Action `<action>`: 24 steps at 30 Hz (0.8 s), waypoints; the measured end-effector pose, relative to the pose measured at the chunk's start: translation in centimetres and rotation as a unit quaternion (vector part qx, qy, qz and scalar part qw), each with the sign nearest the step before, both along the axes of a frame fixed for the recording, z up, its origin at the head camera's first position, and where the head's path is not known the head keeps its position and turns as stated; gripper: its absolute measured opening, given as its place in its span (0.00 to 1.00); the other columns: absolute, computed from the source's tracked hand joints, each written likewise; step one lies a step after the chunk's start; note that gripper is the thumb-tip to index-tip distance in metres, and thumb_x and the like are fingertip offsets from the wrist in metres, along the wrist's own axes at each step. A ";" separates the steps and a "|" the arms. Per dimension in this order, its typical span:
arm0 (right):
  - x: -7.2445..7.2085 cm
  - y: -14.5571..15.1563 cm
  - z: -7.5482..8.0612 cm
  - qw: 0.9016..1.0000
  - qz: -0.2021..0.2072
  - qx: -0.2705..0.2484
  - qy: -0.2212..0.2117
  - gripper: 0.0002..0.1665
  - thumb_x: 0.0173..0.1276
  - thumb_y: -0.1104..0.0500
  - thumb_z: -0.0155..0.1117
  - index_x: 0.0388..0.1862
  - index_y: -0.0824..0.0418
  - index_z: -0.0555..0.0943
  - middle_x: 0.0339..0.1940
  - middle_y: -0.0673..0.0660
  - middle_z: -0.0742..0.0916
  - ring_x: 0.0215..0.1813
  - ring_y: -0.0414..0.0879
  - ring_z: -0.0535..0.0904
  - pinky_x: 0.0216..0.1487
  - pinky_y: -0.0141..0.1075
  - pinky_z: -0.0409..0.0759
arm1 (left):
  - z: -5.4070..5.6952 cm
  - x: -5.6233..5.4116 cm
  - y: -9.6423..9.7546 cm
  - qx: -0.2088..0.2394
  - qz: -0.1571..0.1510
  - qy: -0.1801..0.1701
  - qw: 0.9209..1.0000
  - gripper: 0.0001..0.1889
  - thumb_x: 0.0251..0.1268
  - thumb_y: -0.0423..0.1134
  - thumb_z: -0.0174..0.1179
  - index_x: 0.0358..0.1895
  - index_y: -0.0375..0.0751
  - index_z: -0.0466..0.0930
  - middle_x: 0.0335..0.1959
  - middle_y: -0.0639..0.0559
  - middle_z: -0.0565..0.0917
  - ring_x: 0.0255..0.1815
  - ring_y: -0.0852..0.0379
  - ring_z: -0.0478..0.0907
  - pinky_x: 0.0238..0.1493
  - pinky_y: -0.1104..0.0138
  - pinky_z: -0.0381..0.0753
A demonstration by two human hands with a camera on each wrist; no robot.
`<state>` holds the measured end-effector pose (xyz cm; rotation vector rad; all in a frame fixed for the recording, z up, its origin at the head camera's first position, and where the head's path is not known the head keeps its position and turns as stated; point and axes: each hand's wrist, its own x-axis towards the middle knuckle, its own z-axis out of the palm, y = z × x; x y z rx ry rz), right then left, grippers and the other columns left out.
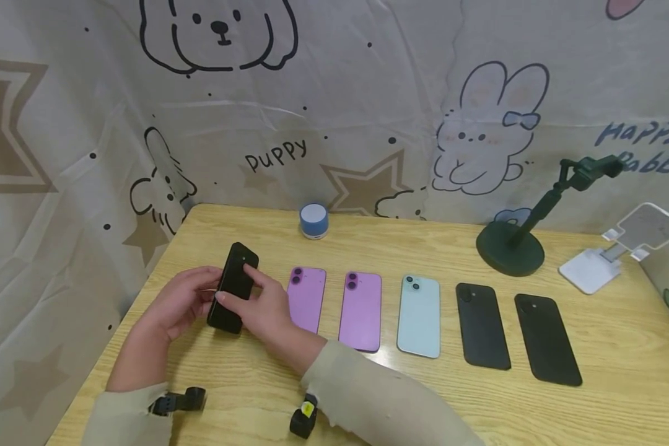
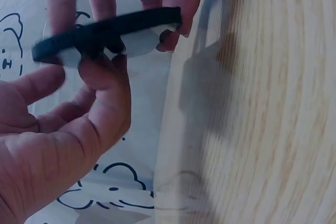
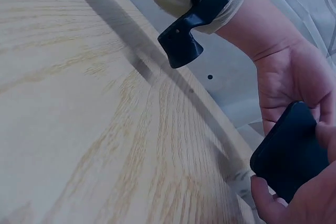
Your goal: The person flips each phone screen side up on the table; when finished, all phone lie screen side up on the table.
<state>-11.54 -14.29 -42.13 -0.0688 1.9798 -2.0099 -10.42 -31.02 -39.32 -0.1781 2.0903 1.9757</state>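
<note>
Both hands hold a black phone (image 1: 237, 272) tilted above the left part of the table. My left hand (image 1: 181, 301) grips its left edge. From the other side my right hand (image 1: 269, 308) pinches it, thumb and index finger on the face turned toward me. Edge-on in the left wrist view, the phone (image 2: 139, 22) shows a dark rim and paler patches below. A dark flat face of the phone (image 3: 289, 153) appears in the right wrist view. Beside the right hand lies a purple phone (image 1: 311, 300), partly covered by that hand.
Rightward in a row lie another purple phone (image 1: 361, 316), a light blue phone (image 1: 419, 322), a black phone (image 1: 484, 328) and a second black one (image 1: 547, 341). Behind them stand a blue-white cylinder (image 1: 314, 223), a dark green stand (image 1: 510, 251) and a white folding stand (image 1: 590, 271).
</note>
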 end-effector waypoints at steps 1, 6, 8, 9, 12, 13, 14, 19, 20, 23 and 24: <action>0.0 0.1 0.1 1.000 -0.001 -0.007 -0.005 0.42 0.56 0.54 0.81 0.71 0.53 0.75 0.56 0.54 0.84 0.41 0.36 0.84 0.41 0.33 0.83 | 0.0 0.0 0.0 0.000 -0.002 0.000 1.000 0.24 0.81 0.41 0.48 0.62 0.18 0.68 0.47 0.41 0.81 0.41 0.54 0.82 0.42 0.63 0.84; 0.2 0.4 0.4 0.999 -0.007 -0.034 -0.034 0.42 0.58 0.53 0.80 0.71 0.51 0.75 0.59 0.51 0.82 0.41 0.39 0.85 0.41 0.36 0.83 | -0.3 0.0 0.0 -0.037 -0.018 -0.001 0.999 0.25 0.78 0.39 0.53 0.66 0.20 0.66 0.53 0.38 0.78 0.43 0.56 0.81 0.43 0.64 0.83; 0.3 0.6 0.5 0.997 -0.006 -0.054 -0.050 0.41 0.59 0.53 0.79 0.71 0.48 0.74 0.60 0.49 0.81 0.42 0.41 0.84 0.40 0.38 0.84 | -0.4 0.0 0.0 -0.054 -0.024 0.003 0.998 0.24 0.78 0.38 0.54 0.65 0.20 0.67 0.55 0.36 0.77 0.45 0.55 0.80 0.44 0.62 0.83; 0.4 0.7 0.5 0.996 -0.005 -0.070 -0.059 0.40 0.60 0.53 0.78 0.71 0.47 0.74 0.60 0.49 0.81 0.42 0.42 0.84 0.40 0.41 0.84 | -0.5 0.0 -0.1 -0.063 -0.026 0.005 0.998 0.24 0.78 0.38 0.54 0.66 0.21 0.67 0.56 0.35 0.77 0.45 0.55 0.80 0.44 0.61 0.82; 0.5 0.9 0.7 0.989 0.006 -0.127 -0.080 0.37 0.64 0.54 0.75 0.71 0.44 0.74 0.60 0.50 0.81 0.45 0.47 0.85 0.40 0.47 0.85 | -0.5 0.0 -0.1 -0.093 -0.031 0.006 0.995 0.25 0.77 0.39 0.56 0.66 0.22 0.68 0.58 0.33 0.76 0.48 0.52 0.81 0.46 0.58 0.82; 0.6 1.0 0.7 0.986 0.011 -0.146 -0.085 0.36 0.65 0.55 0.74 0.71 0.44 0.74 0.61 0.50 0.80 0.46 0.49 0.84 0.40 0.48 0.85 | -0.5 0.0 0.0 -0.102 -0.033 0.006 0.994 0.26 0.76 0.40 0.56 0.66 0.23 0.68 0.58 0.33 0.75 0.48 0.51 0.81 0.47 0.58 0.82; 0.6 1.1 0.7 0.982 0.019 -0.167 -0.089 0.36 0.66 0.55 0.73 0.72 0.44 0.73 0.61 0.51 0.80 0.47 0.51 0.84 0.41 0.50 0.84 | -0.4 0.0 0.0 -0.110 -0.032 0.005 0.993 0.27 0.76 0.41 0.57 0.67 0.23 0.68 0.59 0.33 0.75 0.48 0.51 0.81 0.47 0.57 0.82; 0.5 1.7 0.7 0.966 0.071 -0.229 -0.102 0.34 0.71 0.57 0.66 0.75 0.46 0.70 0.65 0.55 0.78 0.56 0.55 0.80 0.47 0.55 0.82 | -0.3 0.0 0.3 -0.116 -0.027 -0.006 0.993 0.28 0.75 0.42 0.58 0.68 0.23 0.67 0.60 0.33 0.75 0.50 0.51 0.80 0.49 0.55 0.82; 0.5 1.8 0.6 0.964 0.081 -0.233 -0.101 0.34 0.73 0.58 0.65 0.75 0.46 0.69 0.66 0.55 0.78 0.58 0.55 0.79 0.47 0.56 0.81 | -0.3 0.0 0.4 -0.113 -0.025 -0.009 0.993 0.28 0.75 0.42 0.58 0.68 0.23 0.67 0.60 0.33 0.76 0.50 0.51 0.80 0.49 0.55 0.82; 0.3 2.1 0.4 0.959 0.101 -0.245 -0.099 0.32 0.75 0.62 0.59 0.76 0.50 0.68 0.66 0.58 0.78 0.60 0.57 0.78 0.48 0.59 0.80 | -0.4 0.0 0.5 -0.117 -0.018 -0.010 0.993 0.28 0.75 0.40 0.58 0.68 0.22 0.66 0.55 0.34 0.79 0.49 0.51 0.81 0.48 0.57 0.82; 0.3 2.1 0.4 0.960 0.102 -0.245 -0.094 0.31 0.76 0.64 0.58 0.76 0.52 0.68 0.64 0.59 0.78 0.60 0.57 0.78 0.48 0.59 0.80 | -0.4 0.0 0.5 -0.122 -0.013 -0.011 0.992 0.29 0.74 0.40 0.59 0.68 0.22 0.67 0.53 0.35 0.80 0.48 0.51 0.82 0.48 0.57 0.83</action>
